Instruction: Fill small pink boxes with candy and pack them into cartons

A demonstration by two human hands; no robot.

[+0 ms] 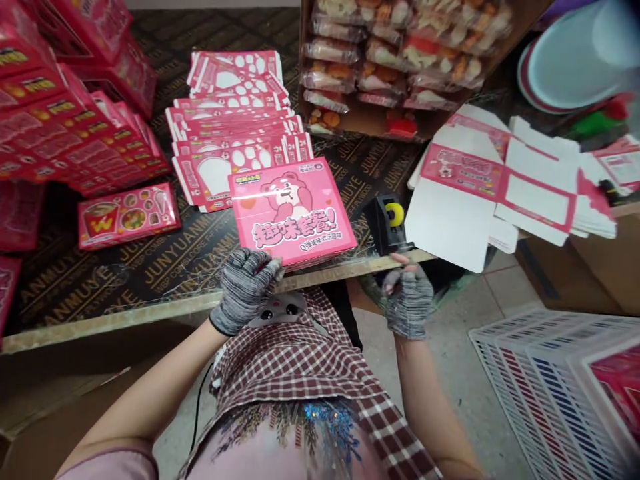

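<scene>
Stacked pink boxes [75, 100]: cut off at the left border; full count not possible.
Narrow box [129, 217]: 1 unit, lying on the dark surface [115, 280].
Printed flat cards [240, 120]: overlapping pile; nearest cards partly covered by the bear box.
Left hand [247, 290]: gloved, fingertips bare, grip bent against the near edge of the bear box [295, 213]; whether it pinches the cardboard cannot be told.
Location of bear box: printed face up, at the near edge of the surface, between the 2 hands. Its underside is hidden.
Tape dispenser [383, 230]: black, yellow core, just right of the box. Step in hand judged to be taping; the next move calls for a strip from here, with the box steadied.
Right hand [410, 300]: grip at the dispenser's front end, blurred; whether the fingers are apart or together, or hold tape, cannot be told.
Packet carton [500, 53]: filled with clear packets; top cut off.
Flat carton sheets [445, 220]: overlapping, lower ones hidden.
Plastic baskets [575, 363]: nested, cut off at right; contents only partly visible.
</scene>
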